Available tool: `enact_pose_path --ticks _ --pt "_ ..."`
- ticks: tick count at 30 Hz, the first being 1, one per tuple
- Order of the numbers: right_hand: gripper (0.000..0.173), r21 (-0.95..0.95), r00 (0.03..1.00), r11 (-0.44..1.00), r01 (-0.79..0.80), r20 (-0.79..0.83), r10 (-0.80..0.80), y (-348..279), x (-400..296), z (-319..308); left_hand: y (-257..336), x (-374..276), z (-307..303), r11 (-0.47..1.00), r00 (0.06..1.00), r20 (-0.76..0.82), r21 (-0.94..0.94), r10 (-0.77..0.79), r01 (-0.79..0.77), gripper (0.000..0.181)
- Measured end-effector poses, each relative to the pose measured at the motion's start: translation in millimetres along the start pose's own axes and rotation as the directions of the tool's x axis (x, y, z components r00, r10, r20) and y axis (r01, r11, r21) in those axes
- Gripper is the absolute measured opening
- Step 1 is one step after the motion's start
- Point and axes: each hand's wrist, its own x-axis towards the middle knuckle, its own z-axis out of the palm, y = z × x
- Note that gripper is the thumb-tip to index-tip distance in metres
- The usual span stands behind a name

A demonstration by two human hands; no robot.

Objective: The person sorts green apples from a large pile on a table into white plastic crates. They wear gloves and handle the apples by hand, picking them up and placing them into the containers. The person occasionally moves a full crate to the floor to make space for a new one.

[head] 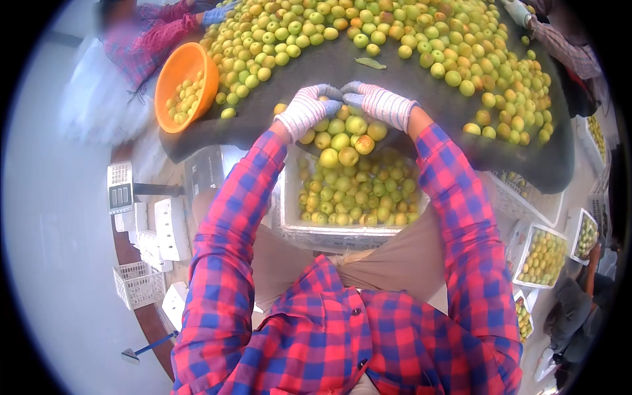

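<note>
Both my hands wear striped gloves with grey-blue fingers, fingertips meeting above a cluster of green-yellow round fruits (340, 141) at the near edge of a dark-covered table (316, 64). My left hand (311, 108) curves around the cluster's left and far side, my right hand (380, 102) around its far right side. Whether either one grips a fruit cannot be told. Right below the cluster stands a white crate (345, 229) between the knees, holding many such fruits (355, 192). A green leaf (370, 63) lies beyond the hands.
A large fruit pile (454, 44) covers the table's far side. An orange basket (210, 89) with fruits tilts at the left, near a person in a plaid sleeve (168, 29). Another person's gloved hand (517, 11) is at upper right. A scale (120, 187) and crates flank me.
</note>
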Motion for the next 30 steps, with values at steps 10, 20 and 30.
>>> enact_pose_path --ticks 10,20,30 --pt "0.043 -0.085 0.99 0.99 0.115 0.094 -0.107 10.2 5.4 12.5 -2.6 -37.1 16.5 0.963 0.969 -0.194 0.247 0.156 -0.105 0.034" --pt "0.04 -0.274 0.985 0.948 0.163 0.093 -0.142 -3.1 -4.5 30.8 -8.2 -56.1 17.9 0.927 0.958 -0.154 0.327 0.244 -0.183 0.032" --pt "0.039 -0.227 0.975 0.949 0.219 0.081 -0.206 -12.0 -53.3 57.9 -15.2 -106.8 31.9 0.884 0.893 -0.191 0.328 0.408 -0.334 0.021"
